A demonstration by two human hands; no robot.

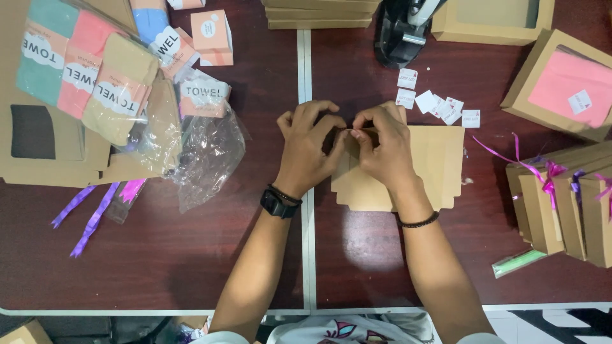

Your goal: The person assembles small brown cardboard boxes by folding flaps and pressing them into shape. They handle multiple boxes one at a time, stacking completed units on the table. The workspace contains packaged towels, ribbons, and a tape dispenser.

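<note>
Brown card lies flat on the dark red table [191,267]: an unfolded box blank [433,165], partly covered by both hands. The left hand [309,150] and right hand [382,143] meet above the blank's upper left corner, fingers curled tight and fingertips pinched together around something very small; it may be one of the small white stickers [440,107], but it is too small to identify. The left wrist carries a black watch [275,204]; the right wrist carries a dark beaded bracelet [421,222].

To the left, rolled towels [83,70] in green, pink and tan rest in a clear plastic bag [204,153], with purple ribbons [89,213] below them. At right stand folded boxes tied with ribbon [561,204] and an open box holding a pink towel [564,86]. A black tape dispenser [401,28] sits at the top.

Likely faults, as a judgement: a piece so small may slip from the pinch and drop among the loose stickers; it may fold on itself or stick to a fingertip; pressing with both hands could crease the blank or slide it across the smooth table.
</note>
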